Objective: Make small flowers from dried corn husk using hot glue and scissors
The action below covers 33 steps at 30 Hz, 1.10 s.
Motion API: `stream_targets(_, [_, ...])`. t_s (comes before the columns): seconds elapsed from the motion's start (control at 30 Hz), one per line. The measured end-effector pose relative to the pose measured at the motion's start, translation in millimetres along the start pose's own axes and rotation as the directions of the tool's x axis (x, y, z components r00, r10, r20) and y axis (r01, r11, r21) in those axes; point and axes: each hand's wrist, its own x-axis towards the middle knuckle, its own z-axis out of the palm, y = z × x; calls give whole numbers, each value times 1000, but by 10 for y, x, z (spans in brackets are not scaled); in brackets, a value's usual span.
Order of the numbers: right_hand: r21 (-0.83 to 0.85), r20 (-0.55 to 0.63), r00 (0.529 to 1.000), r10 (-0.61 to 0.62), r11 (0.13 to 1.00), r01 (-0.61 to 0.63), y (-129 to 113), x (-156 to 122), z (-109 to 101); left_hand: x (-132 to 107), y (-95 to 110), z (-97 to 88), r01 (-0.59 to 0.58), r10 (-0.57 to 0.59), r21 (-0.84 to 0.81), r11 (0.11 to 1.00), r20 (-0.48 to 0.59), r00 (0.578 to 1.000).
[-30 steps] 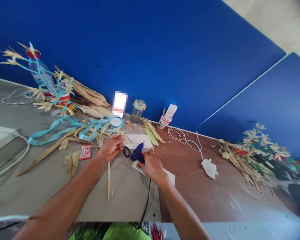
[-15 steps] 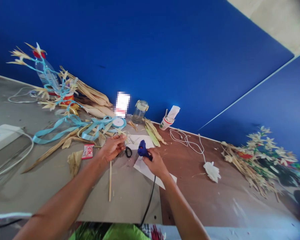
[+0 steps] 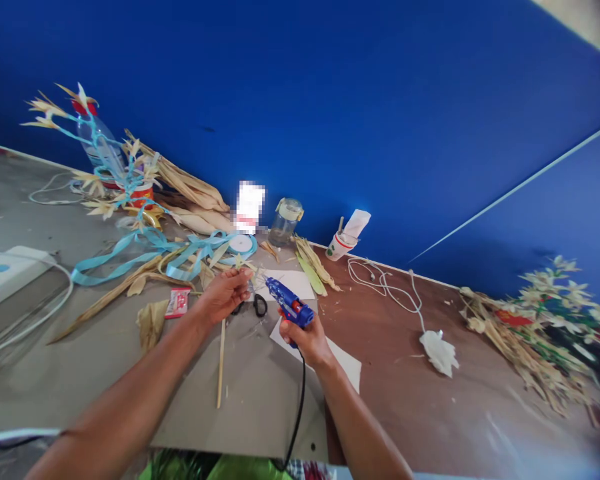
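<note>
My right hand (image 3: 307, 339) is wrapped around a blue glue gun (image 3: 289, 301), its nozzle pointing up and left toward my left hand (image 3: 227, 293). The fingers of that left hand are pinched together; what they hold is too small to make out, though pale husk petals (image 3: 239, 261) show right at the fingertips. Black-handled scissors (image 3: 260, 306) lie on the table just beside it, partly hidden by the hand. A thin wooden stick (image 3: 221, 370) lies below. White paper (image 3: 293, 283) is under the glue gun's front end, and another white sheet (image 3: 347, 363) lies beneath my right wrist.
Blue ribbon (image 3: 105, 267) and dried corn husks (image 3: 190, 183) cover the left side, near a ribbon-wrapped flower branch (image 3: 100, 143). A glass jar (image 3: 283, 227), a paper cup (image 3: 338, 247) and a white cable (image 3: 387, 283) stand or lie along the wall. A power strip (image 3: 17, 270) sits far left.
My right hand has turned the glue gun, so its side now shows and its nozzle points toward my left hand. The left hand stays pinched in nearly the same place. The view has shifted slightly.
</note>
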Motion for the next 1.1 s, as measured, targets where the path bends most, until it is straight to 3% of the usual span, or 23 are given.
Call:
stream_targets(0.27, [-246,23,999,-46,968,50,-73,-65,39,16,-25,-16,26,-25,34,999,-51,998])
stream_targets(1.1, [-282,4,1000,-25,959,25,-6,-47,68,17,-30,-15,60,-56,82,995,-54,997])
